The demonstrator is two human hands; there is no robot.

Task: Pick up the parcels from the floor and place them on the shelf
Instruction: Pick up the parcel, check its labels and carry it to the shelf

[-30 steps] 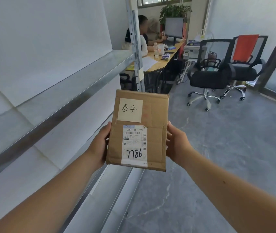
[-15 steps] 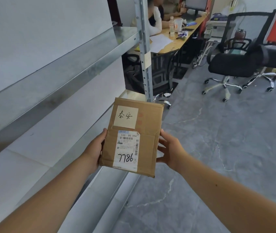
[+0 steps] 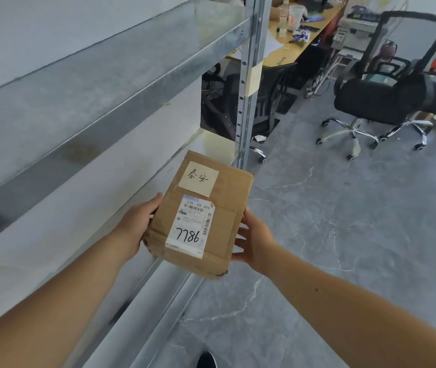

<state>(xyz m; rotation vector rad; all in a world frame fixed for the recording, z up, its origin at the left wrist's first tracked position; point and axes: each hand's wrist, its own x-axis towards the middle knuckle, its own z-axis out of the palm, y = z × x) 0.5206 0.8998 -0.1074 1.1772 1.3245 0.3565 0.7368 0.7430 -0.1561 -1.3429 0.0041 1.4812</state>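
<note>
Gripping a cardboard parcel (image 3: pixel 201 216) between both palms, the left hand (image 3: pixel 137 224) and right hand (image 3: pixel 254 241) hold it in the air beside the metal shelf (image 3: pixel 110 75), fingers closed on its sides.

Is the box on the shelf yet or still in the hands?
In the hands. The left hand and right hand hold the box in the air beside the shelf.
</note>
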